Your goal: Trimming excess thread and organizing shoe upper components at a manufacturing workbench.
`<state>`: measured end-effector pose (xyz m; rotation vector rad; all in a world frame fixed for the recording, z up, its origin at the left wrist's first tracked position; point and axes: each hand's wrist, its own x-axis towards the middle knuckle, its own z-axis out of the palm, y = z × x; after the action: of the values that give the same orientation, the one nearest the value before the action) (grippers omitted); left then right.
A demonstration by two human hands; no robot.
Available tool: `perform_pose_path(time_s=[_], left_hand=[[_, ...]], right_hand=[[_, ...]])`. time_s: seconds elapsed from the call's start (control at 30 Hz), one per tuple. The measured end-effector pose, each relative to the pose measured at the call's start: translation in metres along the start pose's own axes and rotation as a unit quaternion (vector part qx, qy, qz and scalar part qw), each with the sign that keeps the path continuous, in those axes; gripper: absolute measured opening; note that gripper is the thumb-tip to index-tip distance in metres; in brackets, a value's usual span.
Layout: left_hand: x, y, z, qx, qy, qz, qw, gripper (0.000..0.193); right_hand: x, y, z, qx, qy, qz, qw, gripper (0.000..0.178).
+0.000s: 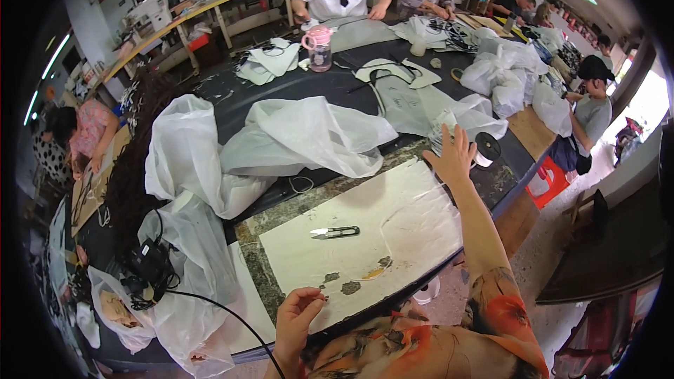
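Note:
My right hand [455, 161] is stretched out to the far right of the work sheet, fingers spread and holding nothing. It is beside a small white bundle [441, 130] and near a spool with a black top [487, 148]. At the near edge of the sheet, the fingers of my left hand [295, 316] are pinched together; whatever they hold is too small to make out. Between the hands, a pair of thread snips [335, 232] lies on the white sheet [414, 217]. Several dark smudges [350, 287] and a thin yellowish strip [372, 274] lie nearer to me.
Crumpled white plastic bags [309, 133] cover the table's left and middle. A black adapter [151, 261] trails a cable past my left wrist. Farther off stand a pink-lidded bottle [319, 49] and filled bags [502, 70]. Other people work around the table; a red stool [551, 182] is at right.

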<state>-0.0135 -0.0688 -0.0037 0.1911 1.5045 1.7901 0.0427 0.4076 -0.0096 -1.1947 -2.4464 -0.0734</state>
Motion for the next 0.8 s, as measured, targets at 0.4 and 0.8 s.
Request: perform_pose_path(time_s=[0.4, 0.8], left_hand=[[0.064, 0.049, 0.014, -0.107, 0.007, 0.095, 0.99, 0.049], [0.128, 0.119, 0.017, -0.051, 0.008, 0.166, 0.985, 0.051]], right_hand=[[-0.02, -0.174, -0.034, 0.326, -0.111, -0.293, 0.892, 0.039], [-0.065, -0.248, -0.099, 0.519, -0.214, -0.385, 0.732, 0.016]])
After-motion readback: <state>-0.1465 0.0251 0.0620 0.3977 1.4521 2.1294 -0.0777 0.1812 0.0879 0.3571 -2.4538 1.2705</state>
